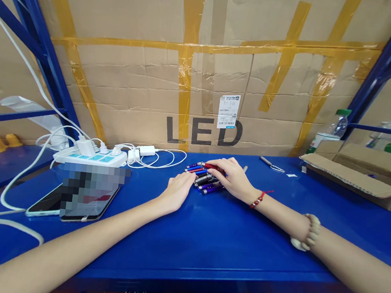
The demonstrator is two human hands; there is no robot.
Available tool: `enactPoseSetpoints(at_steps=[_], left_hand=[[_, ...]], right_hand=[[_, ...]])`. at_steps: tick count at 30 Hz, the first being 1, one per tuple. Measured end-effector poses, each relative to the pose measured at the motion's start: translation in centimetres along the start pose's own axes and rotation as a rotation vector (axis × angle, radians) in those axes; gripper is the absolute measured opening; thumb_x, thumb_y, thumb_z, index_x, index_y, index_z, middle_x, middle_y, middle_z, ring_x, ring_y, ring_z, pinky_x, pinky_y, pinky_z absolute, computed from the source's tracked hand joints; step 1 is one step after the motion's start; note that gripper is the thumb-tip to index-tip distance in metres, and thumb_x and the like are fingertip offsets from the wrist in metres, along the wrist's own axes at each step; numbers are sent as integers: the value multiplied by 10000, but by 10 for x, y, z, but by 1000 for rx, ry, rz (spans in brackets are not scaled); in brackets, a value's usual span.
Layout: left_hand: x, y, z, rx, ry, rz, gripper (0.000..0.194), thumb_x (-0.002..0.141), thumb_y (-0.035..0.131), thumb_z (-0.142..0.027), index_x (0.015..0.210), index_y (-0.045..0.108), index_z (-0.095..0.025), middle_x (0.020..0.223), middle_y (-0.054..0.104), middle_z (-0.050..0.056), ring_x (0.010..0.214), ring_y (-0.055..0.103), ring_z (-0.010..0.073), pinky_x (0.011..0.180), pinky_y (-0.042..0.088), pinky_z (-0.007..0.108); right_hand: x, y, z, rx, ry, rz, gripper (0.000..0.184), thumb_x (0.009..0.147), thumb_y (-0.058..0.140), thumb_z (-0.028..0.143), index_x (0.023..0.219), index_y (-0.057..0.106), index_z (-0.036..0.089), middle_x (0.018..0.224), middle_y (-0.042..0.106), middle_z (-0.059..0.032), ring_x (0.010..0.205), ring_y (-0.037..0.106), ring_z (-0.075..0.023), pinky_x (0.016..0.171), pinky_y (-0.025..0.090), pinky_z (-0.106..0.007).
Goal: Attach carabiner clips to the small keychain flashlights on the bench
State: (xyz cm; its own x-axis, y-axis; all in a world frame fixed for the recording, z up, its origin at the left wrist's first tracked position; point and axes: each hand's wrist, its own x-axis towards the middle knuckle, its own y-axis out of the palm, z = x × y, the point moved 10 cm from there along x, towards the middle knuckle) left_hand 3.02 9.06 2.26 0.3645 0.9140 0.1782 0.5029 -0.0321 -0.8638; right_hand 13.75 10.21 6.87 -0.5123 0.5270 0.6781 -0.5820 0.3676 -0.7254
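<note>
My right hand (233,178) arches over the near-centre heap of pens (207,179) on the blue shelf (186,238), fingers bent down onto a red pen (210,166) — whether they pinch it, I can't tell. My left hand (177,192) lies at the heap's left edge, fingers pressed together. Left of me are two phones and a white power strip (91,156); far right, an open cardboard box (356,175).
</note>
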Motion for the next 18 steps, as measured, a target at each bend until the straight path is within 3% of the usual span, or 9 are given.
enactPoseSetpoints(at_steps=[12,18], left_hand=[[-1,-1,-1,-7,-34,12,493,938,104,-274,1229,494,-200,1335,514,63,1247,420,206,1060,280,408],[-1,0,-2,-4,-25,28,495,938,100,-282,1247,478,-197,1358,487,63,1254,409,206,1061,278,406]], right_hand=[[0,6,12,-65,-98,69,329,956,375,340,1159,584,186,962,681,-70,827,599,-156,749,364,-292],[-1,11,9,-50,-80,100,358,943,394,414,1115,595,174,1036,693,-67,858,627,-163,755,369,-299]])
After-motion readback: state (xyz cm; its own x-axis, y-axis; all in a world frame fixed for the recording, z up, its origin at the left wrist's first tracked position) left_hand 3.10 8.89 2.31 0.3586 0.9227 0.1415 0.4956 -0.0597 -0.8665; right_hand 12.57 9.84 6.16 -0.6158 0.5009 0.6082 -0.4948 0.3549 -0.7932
